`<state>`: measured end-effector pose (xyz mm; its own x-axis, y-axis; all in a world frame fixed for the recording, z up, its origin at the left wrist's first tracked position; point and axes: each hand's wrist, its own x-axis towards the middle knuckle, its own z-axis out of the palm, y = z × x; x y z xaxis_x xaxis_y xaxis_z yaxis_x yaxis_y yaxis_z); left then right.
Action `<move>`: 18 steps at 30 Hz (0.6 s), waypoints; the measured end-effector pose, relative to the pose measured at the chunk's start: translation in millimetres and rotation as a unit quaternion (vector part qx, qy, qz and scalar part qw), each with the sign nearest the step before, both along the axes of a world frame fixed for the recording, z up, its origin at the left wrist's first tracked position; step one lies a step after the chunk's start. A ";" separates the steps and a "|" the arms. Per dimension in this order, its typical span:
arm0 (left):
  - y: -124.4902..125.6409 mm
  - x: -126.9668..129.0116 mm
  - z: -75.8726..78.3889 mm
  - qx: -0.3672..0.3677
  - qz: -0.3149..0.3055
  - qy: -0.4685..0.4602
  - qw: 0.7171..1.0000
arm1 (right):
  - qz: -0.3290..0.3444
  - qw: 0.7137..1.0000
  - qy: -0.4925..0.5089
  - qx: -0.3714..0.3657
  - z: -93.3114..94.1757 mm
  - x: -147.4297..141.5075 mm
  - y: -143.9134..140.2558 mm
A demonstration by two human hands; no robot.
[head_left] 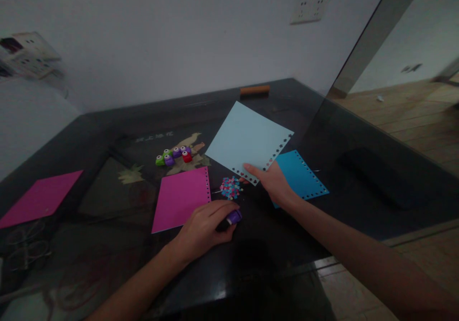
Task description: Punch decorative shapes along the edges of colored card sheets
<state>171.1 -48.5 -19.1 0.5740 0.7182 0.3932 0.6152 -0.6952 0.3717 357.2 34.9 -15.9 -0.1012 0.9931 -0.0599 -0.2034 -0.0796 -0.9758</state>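
Observation:
Between the thumb and fingers of my left hand (210, 223) is a small purple craft punch (234, 216), held low over the dark tabletop. My right hand (274, 182) pinches a pale blue sheet of paper (249, 137) near its lower corner, tilted above the table. Small shapes are punched along two of its edges. Just beyond my left hand lies a little heap of pink, blue and white paper cut-outs (230, 187). A pink sheet (182, 196) with a punched right edge rests beside that hand. Partly under my right hand is a bright blue sheet (301, 175), also punched.
Several green, purple and red punches (174, 154) stand together behind the pink sheet. Another pink sheet (41, 197) lies far left, near a pair of scissors (27, 249). An orange-brown roll (254, 91) sits at the back edge. A dark object (382, 177) is at right.

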 end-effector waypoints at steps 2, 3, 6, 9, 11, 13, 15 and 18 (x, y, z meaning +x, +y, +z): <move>0.2 0.4 0.8 -0.025 -0.011 0.018 0.999 | -0.001 1.000 -0.011 0.006 -2.5 0.8 0.7; 0.3 0.5 1.2 -0.033 -0.015 0.020 0.999 | -0.001 1.000 -0.019 0.007 -3.8 1.2 1.1; 0.5 0.4 3.4 -0.015 -0.014 -0.007 1.000 | -0.001 0.999 -0.037 0.011 -6.0 1.9 1.9; 0.0 0.2 4.2 0.014 -0.005 -0.027 1.000 | -0.002 0.999 -0.034 0.018 -5.4 1.7 1.9; -0.2 0.1 2.5 0.000 -0.014 -0.013 1.000 | 0.000 1.000 -0.025 0.014 -4.1 1.2 1.5; 0.0 -0.3 -0.2 -0.022 -0.029 0.003 0.999 | 0.001 1.000 -0.015 0.005 -2.4 0.5 0.7; 0.4 -0.8 -2.7 -0.034 -0.035 0.008 0.999 | 0.004 1.000 -0.007 -0.004 -0.4 -0.1 -0.4; 0.9 -0.8 -4.6 -0.039 -0.041 0.002 0.998 | 0.002 1.000 -0.001 -0.006 2.3 -0.6 -1.7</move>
